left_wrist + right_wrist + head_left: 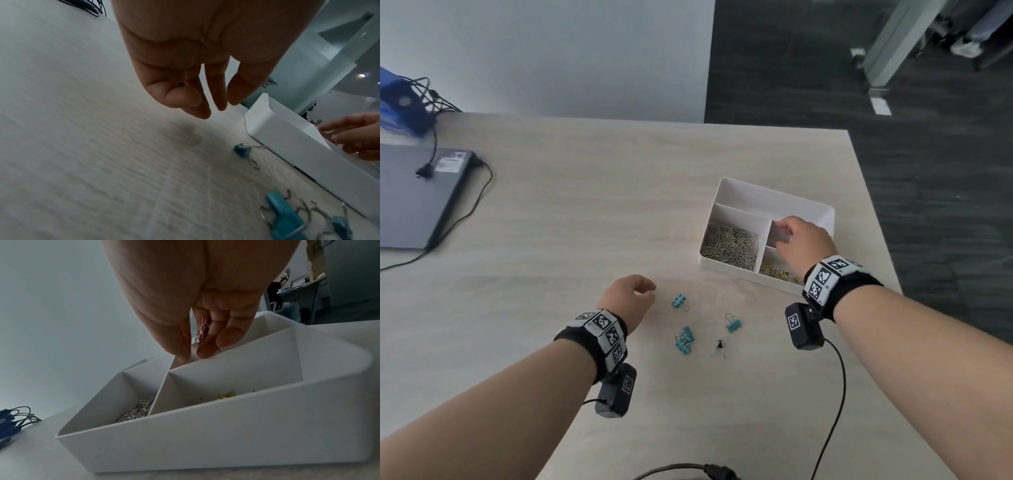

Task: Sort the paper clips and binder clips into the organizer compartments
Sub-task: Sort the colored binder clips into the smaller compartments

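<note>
The white organizer [774, 192] stands at the table's right. Silver paper clips [731, 245] fill its left compartment and yellow binder clips [779, 272] lie in the near right one. My right hand [784, 233] hangs over the middle right compartment. In the right wrist view this hand [193, 353] pinches a pink binder clip [202, 331] between thumb and fingers. My left hand [645, 287] hovers empty above the table with its fingers loosely curled. Just right of it lie blue binder clips [679, 300] [684, 339] [732, 323] and a small black clip [719, 346].
A closed grey laptop [410, 195] with a black cable [476, 202] lies at the far left, with a blue object [400, 102] behind it. The table's right edge runs close behind the organizer. A wrist-camera cable [832, 394] trails over the front of the table.
</note>
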